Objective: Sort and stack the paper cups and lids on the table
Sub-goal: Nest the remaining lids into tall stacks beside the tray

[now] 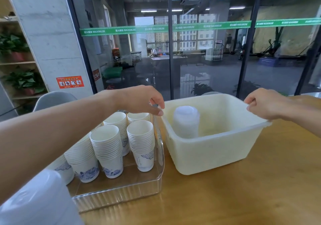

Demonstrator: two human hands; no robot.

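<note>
Two hands grip opposite edges of a pale, translucent plastic tub [217, 148] on a wooden table [243, 190]. The left hand [139, 99] pinches the tub's left rim, thumb and fingertips curled over the edge; the right hand [265, 103] curls round the far right rim in the same way. Both are grasping the tub — neither touches a cup or a lid.

Inside the tub, a stack of translucent lids [186, 122] stands upright against the left wall, its long axis vertical. It lies just below and to the right of the left hand's fingers, well apart from the right hand, so the left hand is the nearer one for reaching it.

Just left of the tub, touching or nearly touching it, a clear tray [121, 191] holds several upright stacks of white paper cups [107, 146] with blue patterns — these sit under the left forearm. A blurred pale stack, probably more lids [34, 198], fills the near left corner.
</note>
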